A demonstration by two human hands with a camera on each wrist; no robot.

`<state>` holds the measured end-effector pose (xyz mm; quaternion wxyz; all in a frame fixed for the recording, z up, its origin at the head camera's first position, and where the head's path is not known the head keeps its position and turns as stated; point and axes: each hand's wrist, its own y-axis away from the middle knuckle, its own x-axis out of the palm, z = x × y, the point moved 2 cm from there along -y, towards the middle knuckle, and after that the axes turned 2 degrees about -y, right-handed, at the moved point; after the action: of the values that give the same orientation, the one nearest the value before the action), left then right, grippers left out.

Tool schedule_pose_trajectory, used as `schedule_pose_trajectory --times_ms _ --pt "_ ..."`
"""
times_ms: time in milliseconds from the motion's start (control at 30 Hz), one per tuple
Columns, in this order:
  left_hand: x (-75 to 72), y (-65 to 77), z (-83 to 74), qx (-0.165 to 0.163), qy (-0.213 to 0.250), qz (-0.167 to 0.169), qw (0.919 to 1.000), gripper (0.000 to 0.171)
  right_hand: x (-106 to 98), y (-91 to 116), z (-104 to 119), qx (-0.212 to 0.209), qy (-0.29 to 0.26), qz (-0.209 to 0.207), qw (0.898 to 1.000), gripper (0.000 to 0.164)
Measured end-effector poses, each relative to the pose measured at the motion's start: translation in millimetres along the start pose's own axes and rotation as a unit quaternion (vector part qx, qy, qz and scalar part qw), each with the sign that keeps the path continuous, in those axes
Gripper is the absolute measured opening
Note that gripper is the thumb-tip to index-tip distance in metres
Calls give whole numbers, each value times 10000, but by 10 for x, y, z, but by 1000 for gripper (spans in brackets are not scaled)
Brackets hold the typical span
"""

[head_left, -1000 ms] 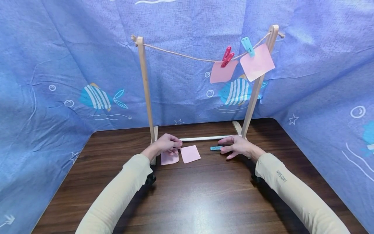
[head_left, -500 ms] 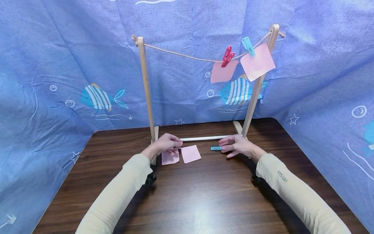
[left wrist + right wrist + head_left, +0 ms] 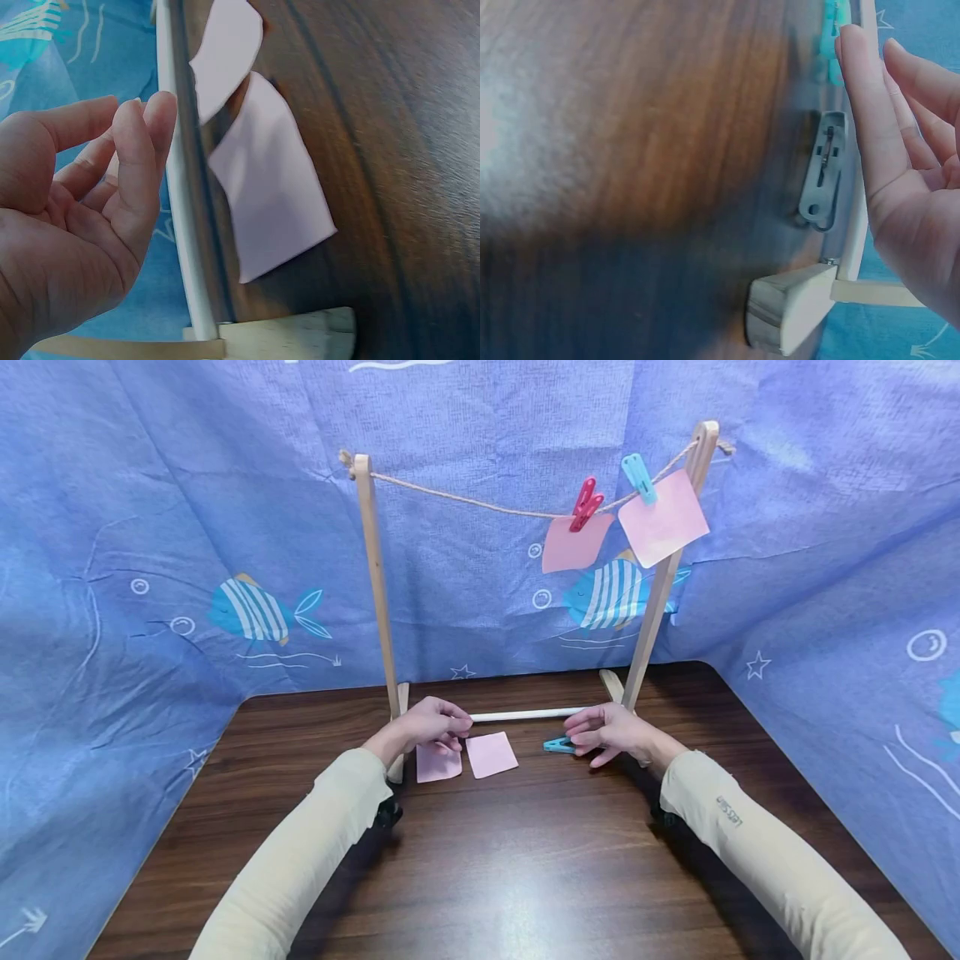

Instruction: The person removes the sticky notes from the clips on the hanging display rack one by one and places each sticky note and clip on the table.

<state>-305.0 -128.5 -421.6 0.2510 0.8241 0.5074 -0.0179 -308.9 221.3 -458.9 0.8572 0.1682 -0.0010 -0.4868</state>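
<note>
My left hand (image 3: 435,724), fingers loosely curled and holding nothing, hovers over the left pink paper square (image 3: 438,765). In the left wrist view its thumb and fingertips come close together, apart from the paper. A second pink paper square (image 3: 491,754) lies just right of it. My right hand (image 3: 611,732) pinches the near end of a teal clothespin (image 3: 557,745) at table height; its fingertips partly cover it. In the right wrist view, a grey clothespin (image 3: 825,172) lies on the table beside the thumb; the hand hides it from the head view.
A wooden stand carries a rope (image 3: 465,503) between its left post (image 3: 378,585) and right post (image 3: 660,585). A red clothespin (image 3: 585,510) and a light blue clothespin (image 3: 639,478) hold pink papers on it. A white bar (image 3: 525,715) joins the feet.
The teal clothespin has turned at my right fingertips, so its open V-shaped side now shows. My left hand has risen very slightly. The papers on the table stay put.
</note>
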Motion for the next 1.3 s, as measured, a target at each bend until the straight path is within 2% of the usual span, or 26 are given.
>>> schedule_pose_trajectory --times_ms 200,333,467,700,833,967,1133,1233,1300 --pt "-8 12 -139 -26 115 253 9996 32 -35 43 152 74 140 184 9997 50" --pt "-29 64 -317 -62 -163 555 9983 37 -70 102 354 -11 361 300 9989 50" --pt "-58 141 -564 49 -398 784 9961 43 -122 178 641 -71 627 405 9972 48" --pt "-111 268 -968 283 -344 1008 9939 47 -182 355 1216 -172 1213 926 9881 46" --pt "-127 337 -1173 577 -339 1052 9922 49 -177 452 1507 -397 1541 1037 9818 45" --pt "-127 393 -1364 1098 -58 831 9905 47 -154 547 1758 -687 1742 978 9774 46" --pt "-99 450 -1576 1669 227 210 9855 43 -126 693 2025 -1076 1903 849 9721 45" --pt "-66 481 -1684 1900 387 -209 9808 47 -128 783 2171 -1527 1856 646 9685 42" --pt "-37 501 -1753 2059 576 -467 9758 52 -140 832 2259 -1989 1677 372 9649 39"
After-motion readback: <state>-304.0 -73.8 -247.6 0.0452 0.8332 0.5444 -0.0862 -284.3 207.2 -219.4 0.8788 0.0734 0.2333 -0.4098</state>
